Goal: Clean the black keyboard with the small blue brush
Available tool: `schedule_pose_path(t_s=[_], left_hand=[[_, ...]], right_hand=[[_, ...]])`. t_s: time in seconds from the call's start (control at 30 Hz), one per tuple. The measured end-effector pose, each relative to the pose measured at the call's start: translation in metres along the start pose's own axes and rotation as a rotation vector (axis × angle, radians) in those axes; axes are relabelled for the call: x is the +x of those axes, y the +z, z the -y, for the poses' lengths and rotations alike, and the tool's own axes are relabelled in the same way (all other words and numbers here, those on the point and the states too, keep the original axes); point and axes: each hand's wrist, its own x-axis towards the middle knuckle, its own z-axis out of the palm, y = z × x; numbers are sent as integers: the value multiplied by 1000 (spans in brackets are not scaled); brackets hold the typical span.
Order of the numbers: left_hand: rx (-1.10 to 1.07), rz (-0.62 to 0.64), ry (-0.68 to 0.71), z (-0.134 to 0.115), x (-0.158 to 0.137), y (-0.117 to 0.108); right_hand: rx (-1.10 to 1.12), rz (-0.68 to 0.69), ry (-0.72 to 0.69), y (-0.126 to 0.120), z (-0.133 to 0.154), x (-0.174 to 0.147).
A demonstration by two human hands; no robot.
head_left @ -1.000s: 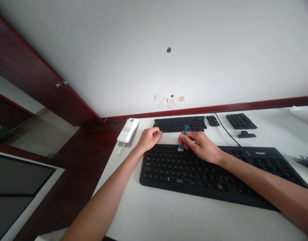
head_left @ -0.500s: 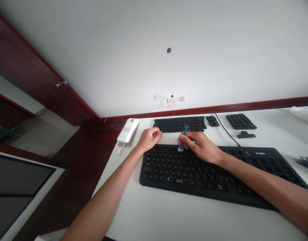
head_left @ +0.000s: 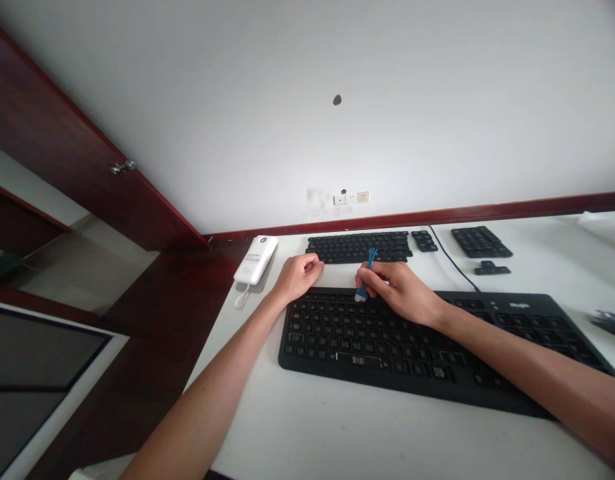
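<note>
On the desk (head_left: 287, 413), the right hand (head_left: 401, 287) pinches the brush (head_left: 370, 261) over the keyboard (head_left: 357, 333); the left hand (head_left: 298, 275) curls, seemingly empty, at its far-left corner. Neither has visibly shifted, suggesting a pause.

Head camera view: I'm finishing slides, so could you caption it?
Right hand holding a blue brush over a stripped black keyboard, left hand curled by its far edge.

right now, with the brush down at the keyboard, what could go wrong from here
The left hand sits close beside the laid-out keycaps, so a slip could scatter them. The blue brush in the right hand points down at the capless keyboard and might snag. The cable runs between keycap groups; a tug could sweep some aside.
</note>
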Motion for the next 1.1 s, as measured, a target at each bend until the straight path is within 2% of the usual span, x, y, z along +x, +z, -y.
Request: schedule_pose_path(t_s=[1.1], left_hand=[[-18,3,-6,-1,0,0]], right_hand=[[-20,-12,-12,0,2,1]])
